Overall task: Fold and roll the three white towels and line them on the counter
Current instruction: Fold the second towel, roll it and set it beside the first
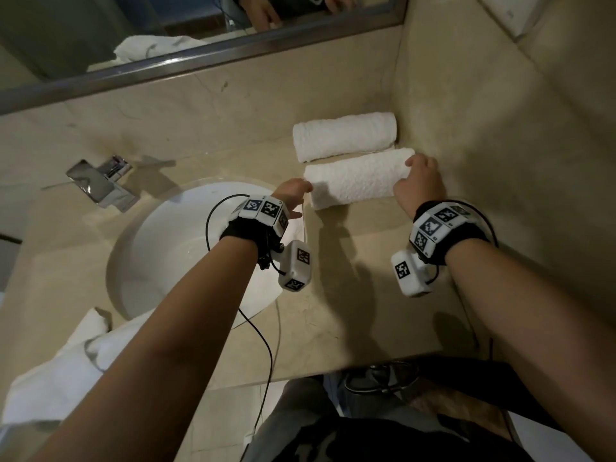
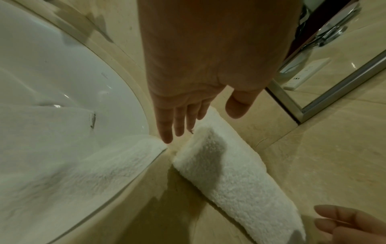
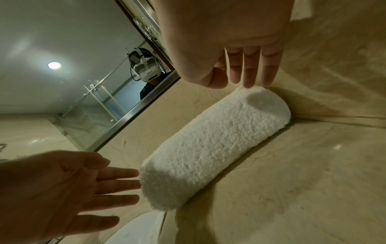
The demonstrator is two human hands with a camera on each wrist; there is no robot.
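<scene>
Both flat-fingered, left hand [image 1: 293, 198] and right hand [image 1: 418, 181] flank the nearer rolled towel [image 1: 358, 178], contact unclear.

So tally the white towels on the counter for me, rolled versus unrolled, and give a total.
Rolled: 2, the far roll and the near roll between the hands.
Unrolled: 1, the loose towel left of the sink.
Total: 3.

Beige marble walls [image 1: 500, 95] — framed mirror [image 1: 166, 35]
</scene>
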